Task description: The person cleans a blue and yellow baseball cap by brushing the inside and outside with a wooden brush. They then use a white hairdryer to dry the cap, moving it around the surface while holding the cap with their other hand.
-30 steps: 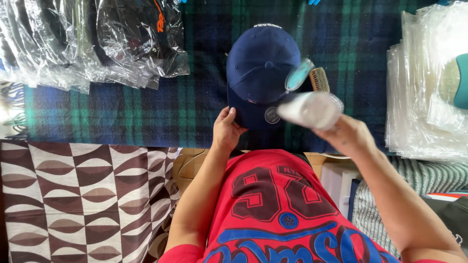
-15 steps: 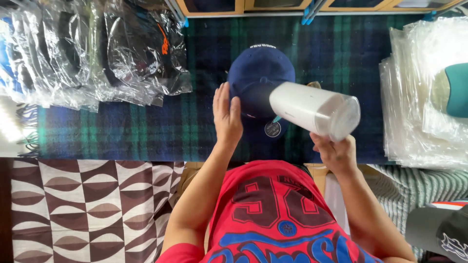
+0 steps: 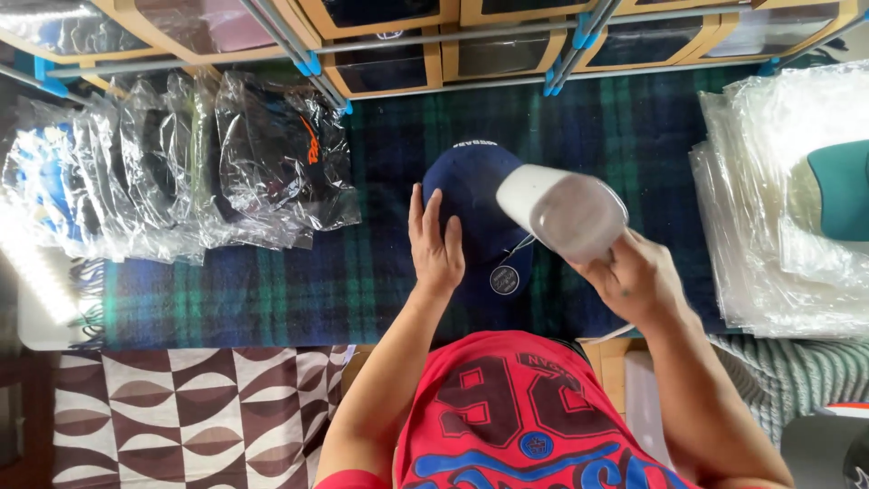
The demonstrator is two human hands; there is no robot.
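A navy baseball cap (image 3: 472, 195) lies on a dark blue and green plaid blanket (image 3: 272, 290), with a round hang tag (image 3: 504, 280) at its near side. My left hand (image 3: 435, 243) rests flat on the cap's left side, fingers together. My right hand (image 3: 634, 276) grips a white handheld appliance (image 3: 561, 210), shaped like a garment steamer, tilted over the cap's right half and hiding part of it. A thin white cord runs down from the appliance.
Several caps in clear plastic bags (image 3: 181, 172) lie in a row at the left. A pile of clear bags (image 3: 778, 226) with a teal cap (image 3: 842, 186) sits at the right. Wooden drawers and metal rods (image 3: 434, 45) line the far edge. A brown patterned cloth (image 3: 181, 407) lies near left.
My left hand moved from the cap's near edge up onto its left side. The white appliance rose and swung over the cap. The view tilted up, showing the drawers.
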